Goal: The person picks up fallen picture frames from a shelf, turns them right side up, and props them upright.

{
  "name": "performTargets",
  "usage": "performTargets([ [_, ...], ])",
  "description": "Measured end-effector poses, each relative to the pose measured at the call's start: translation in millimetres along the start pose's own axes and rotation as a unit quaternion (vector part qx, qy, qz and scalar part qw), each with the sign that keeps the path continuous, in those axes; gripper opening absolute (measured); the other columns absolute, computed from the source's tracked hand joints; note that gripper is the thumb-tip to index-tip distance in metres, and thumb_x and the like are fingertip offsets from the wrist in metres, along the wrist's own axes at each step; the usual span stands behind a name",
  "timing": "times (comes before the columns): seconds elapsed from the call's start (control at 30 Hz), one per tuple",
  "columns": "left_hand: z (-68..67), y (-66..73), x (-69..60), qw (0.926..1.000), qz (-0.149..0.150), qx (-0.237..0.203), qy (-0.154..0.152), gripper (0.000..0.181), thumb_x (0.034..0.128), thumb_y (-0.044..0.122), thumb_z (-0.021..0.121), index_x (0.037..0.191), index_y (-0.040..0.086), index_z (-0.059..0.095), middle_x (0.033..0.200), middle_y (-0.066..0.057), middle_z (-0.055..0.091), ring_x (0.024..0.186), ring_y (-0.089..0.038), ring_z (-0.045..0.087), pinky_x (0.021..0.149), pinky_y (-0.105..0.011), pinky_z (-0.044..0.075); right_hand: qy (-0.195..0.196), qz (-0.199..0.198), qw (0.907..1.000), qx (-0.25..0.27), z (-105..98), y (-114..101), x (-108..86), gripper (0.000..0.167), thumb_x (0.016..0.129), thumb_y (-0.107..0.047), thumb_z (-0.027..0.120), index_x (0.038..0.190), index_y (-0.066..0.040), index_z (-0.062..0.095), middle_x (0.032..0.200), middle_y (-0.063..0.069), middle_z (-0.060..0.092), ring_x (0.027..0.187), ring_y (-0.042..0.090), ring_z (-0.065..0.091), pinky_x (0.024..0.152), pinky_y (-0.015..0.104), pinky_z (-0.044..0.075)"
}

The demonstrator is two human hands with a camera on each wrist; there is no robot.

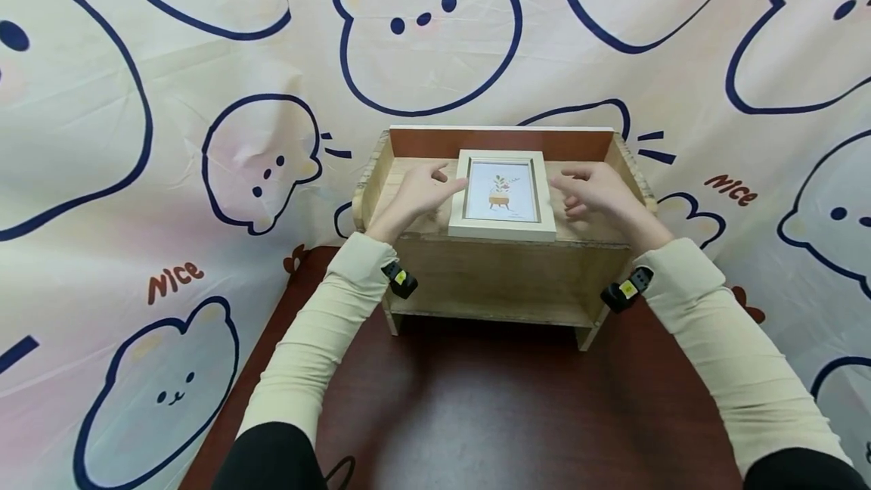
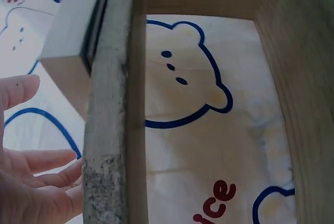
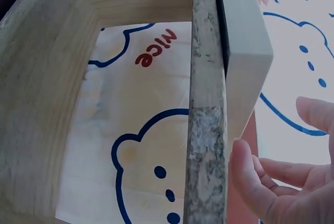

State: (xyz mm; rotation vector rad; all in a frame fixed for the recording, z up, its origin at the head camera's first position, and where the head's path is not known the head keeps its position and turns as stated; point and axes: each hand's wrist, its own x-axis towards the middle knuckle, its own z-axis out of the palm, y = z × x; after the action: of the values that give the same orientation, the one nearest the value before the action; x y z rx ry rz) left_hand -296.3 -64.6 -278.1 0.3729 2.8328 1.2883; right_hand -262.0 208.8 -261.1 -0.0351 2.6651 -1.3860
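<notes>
A cream picture frame with a plant drawing lies face up on the top board of a small wooden shelf. My left hand is beside the frame's left edge, the thumb pointing at it. On the other side, my right hand hovers close to the right edge with fingers loosely bent. The left wrist view shows the left hand with thumb and fingers spread, apart from the frame's corner. In the right wrist view the right hand's fingers are near the frame; contact is unclear.
The shelf has raised side panels and a reddish-brown back strip. It stands on a dark brown table, against a cream curtain printed with cartoon animals. A black cable lies near the left elbow.
</notes>
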Motion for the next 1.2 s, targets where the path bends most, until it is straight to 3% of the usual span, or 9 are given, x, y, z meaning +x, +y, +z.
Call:
performTargets([
  [0.23,7.5,1.8,16.6,0.9994,-0.005,0.024,-0.023,0.062,0.0842,0.041,0.060,0.134,0.008,0.044,0.109,-0.010,0.058,0.094,-0.019,0.054,0.074,-0.030,0.046,-0.025,0.023,0.9994,0.009,-1.5,-2.4,14.5,0.071,0.090,-0.043,0.051,0.138,0.005,0.030,0.114,0.020,0.045,0.076,0.014,0.057,0.067,0.025,0.052],
  [0.5,12.6,5.6,19.7,0.9995,-0.001,0.008,-0.029,0.044,0.0829,0.037,0.063,0.117,0.010,0.059,0.108,-0.006,0.061,0.093,-0.016,0.052,0.077,-0.028,0.043,-0.051,0.072,0.9957,0.028,0.2,-7.1,28.3,0.068,0.090,-0.038,0.052,0.137,0.007,0.031,0.127,0.024,0.039,0.075,0.013,0.057,0.067,0.024,0.052],
  [0.63,12.6,7.7,20.2,0.9989,-0.007,0.016,-0.043,0.031,0.0820,0.034,0.064,0.099,0.008,0.065,0.080,0.001,0.056,0.070,-0.011,0.043,0.061,-0.022,0.035,-0.053,0.081,0.9953,-0.009,6.0,-10.9,31.2,0.064,0.090,-0.038,0.053,0.134,0.006,0.037,0.126,0.021,0.042,0.071,0.010,0.057,0.065,0.022,0.051],
  [0.77,12.8,8.9,21.2,0.9981,-0.024,0.032,-0.047,0.024,0.0803,0.030,0.066,0.080,0.007,0.060,0.058,0.003,0.032,0.052,-0.011,0.027,0.046,-0.022,0.022,-0.050,0.077,0.9954,-0.027,9.4,-12.8,32.1,0.061,0.090,-0.035,0.054,0.135,0.004,0.038,0.125,0.020,0.044,0.064,0.007,0.054,0.061,0.019,0.048],
  [0.83,12.8,8.5,22.3,0.9980,-0.033,0.031,-0.046,0.021,0.0792,0.027,0.067,0.077,0.007,0.060,0.057,0.003,0.036,0.051,-0.011,0.029,0.045,-0.022,0.023,-0.049,0.073,0.9957,-0.028,10.1,-12.8,32.4,0.058,0.091,-0.030,0.054,0.135,0.004,0.039,0.122,0.020,0.046,0.062,0.007,0.052,0.058,0.018,0.047],
  [0.97,12.6,6.0,26.2,0.9971,-0.053,0.025,-0.048,0.027,0.0778,0.025,0.068,0.065,0.008,0.050,0.056,0.003,0.037,0.050,-0.011,0.031,0.044,-0.022,0.024,-0.050,0.063,0.9964,-0.028,11.4,-11.9,33.7,0.050,0.089,-0.017,0.055,0.132,0.005,0.042,0.119,0.021,0.048,0.074,0.012,0.052,0.059,0.018,0.048],
  [1.1,11.5,4.0,27.6,0.9975,-0.049,0.010,-0.049,0.040,0.0770,0.022,0.068,0.057,0.012,0.034,0.051,0.005,0.028,0.046,-0.009,0.029,0.042,-0.021,0.024,-0.039,0.062,0.9972,-0.018,14.2,-9.7,35.5,0.047,0.089,-0.011,0.054,0.132,0.005,0.043,0.118,0.020,0.049,0.080,0.015,0.051,0.060,0.018,0.047],
  [1.2,9.8,1.6,26.0,0.9975,-0.037,-0.024,-0.056,0.038,0.0772,0.017,0.067,0.057,0.011,0.035,0.047,0.006,0.029,0.042,-0.007,0.029,0.042,-0.021,0.023,-0.025,0.068,0.9974,-0.002,17.1,-8.7,35.2,0.046,0.089,-0.011,0.054,0.131,0.004,0.044,0.117,0.019,0.049,0.078,0.013,0.050,0.059,0.017,0.046],
])
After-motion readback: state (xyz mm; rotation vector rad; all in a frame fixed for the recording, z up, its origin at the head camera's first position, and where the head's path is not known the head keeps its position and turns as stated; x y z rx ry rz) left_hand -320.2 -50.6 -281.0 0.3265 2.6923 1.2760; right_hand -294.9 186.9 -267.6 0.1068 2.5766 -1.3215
